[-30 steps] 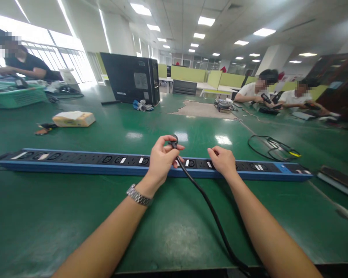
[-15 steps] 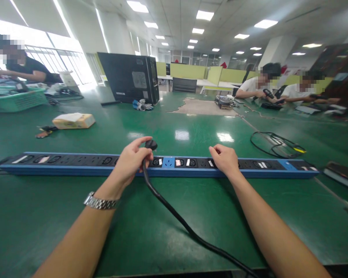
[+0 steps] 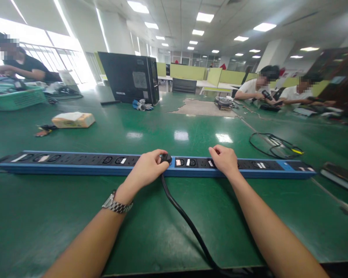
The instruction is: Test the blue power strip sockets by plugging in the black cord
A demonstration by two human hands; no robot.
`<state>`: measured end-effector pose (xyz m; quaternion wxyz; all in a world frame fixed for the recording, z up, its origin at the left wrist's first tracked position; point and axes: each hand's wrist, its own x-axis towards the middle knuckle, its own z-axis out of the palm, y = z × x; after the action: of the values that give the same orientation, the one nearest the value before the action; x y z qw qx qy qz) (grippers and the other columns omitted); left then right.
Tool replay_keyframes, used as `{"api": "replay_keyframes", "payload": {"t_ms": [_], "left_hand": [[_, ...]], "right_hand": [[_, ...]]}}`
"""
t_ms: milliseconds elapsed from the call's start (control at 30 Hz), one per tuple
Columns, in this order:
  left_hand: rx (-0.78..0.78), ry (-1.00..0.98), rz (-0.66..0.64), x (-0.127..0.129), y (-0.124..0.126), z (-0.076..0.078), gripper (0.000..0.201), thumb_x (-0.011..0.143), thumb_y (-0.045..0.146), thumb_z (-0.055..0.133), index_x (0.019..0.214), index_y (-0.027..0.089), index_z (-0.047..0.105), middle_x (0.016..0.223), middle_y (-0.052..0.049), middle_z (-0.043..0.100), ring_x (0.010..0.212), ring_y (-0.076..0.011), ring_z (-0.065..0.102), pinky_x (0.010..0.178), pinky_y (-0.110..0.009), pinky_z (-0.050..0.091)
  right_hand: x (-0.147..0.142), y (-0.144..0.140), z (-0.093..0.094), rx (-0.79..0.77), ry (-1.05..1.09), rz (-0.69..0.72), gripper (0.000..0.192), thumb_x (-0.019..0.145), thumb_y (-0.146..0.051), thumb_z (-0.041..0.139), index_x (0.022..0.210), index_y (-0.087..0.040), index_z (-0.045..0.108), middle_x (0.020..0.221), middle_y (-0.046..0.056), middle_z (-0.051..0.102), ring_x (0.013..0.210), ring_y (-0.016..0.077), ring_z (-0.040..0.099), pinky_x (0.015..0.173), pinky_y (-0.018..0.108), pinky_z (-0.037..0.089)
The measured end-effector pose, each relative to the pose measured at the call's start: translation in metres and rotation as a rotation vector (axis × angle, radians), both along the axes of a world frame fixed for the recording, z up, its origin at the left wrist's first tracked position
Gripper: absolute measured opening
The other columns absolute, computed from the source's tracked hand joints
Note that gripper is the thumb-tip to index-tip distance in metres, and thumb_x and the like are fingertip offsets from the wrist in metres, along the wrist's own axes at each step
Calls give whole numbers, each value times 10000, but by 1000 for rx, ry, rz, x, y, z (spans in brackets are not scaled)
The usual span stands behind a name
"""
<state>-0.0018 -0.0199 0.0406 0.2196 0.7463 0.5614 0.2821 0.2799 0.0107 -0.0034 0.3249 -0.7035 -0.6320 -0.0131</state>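
Left hand [image 3: 149, 165] and right hand [image 3: 224, 159] are apart from each other, both at the blue power strip [image 3: 69, 168] that runs across the middle of the frame on the green surface [image 3: 127, 136]. From my remote seat I see the left thumb and fingers clamped on a black plug [image 3: 166, 158], near the centre of the frame, by the strip's blue socket [image 3: 173, 163]. I cannot tell whether its pins are in. It is pinched by the body, not the cord, I judge because that gives better control of its angle.

Its thick black cable [image 3: 188, 221] drops from under the hand to the bottom edge, right of centre; the slack bend probably spares the plug any tug. The right hand rests curled at the strip, right of centre, with nothing visible in it. I cannot tell whether it grips the rim; I suppose it is there to steady the strip.

Sockets face up, which seems to put the outlets within easy reach. Beyond the strip, a coiled cable [image 3: 281, 146] at the right and a tissue pack [image 3: 74, 121] at the left lie well apart from the hands, likely out of the arms' way.
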Motion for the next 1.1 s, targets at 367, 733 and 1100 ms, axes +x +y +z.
{"api": "replay_keyframes", "payload": {"t_ms": [367, 733, 1100], "left_hand": [[12, 273, 32, 14, -8, 3, 395, 740, 356, 541, 1105, 242, 637, 756, -22, 659, 637, -183, 572, 561, -273, 321], [88, -33, 37, 15, -4, -11, 354, 713, 249, 560, 1041, 176, 672, 569, 40, 517, 546, -132, 491, 538, -250, 331], [374, -164, 393, -57, 1, 25, 385, 686, 300, 594, 1039, 179, 691, 491, 65, 459, 460, -100, 403, 506, -232, 321]], "right_hand": [[-2, -1, 1, -28, -28, -26, 368, 853, -487, 465, 734, -227, 697, 691, 35, 676, 656, 157, 561, 568, 245, 287], [-3, -2, 2, -33, -33, -39, 370, 854, -493, 467, 724, -229, 691, 678, 29, 668, 653, 157, 557, 560, 248, 283], [0, -1, 0, -12, 1, -9, 376, 852, -496, 470, 713, -227, 692, 663, 31, 665, 649, 155, 562, 566, 244, 290]]}}
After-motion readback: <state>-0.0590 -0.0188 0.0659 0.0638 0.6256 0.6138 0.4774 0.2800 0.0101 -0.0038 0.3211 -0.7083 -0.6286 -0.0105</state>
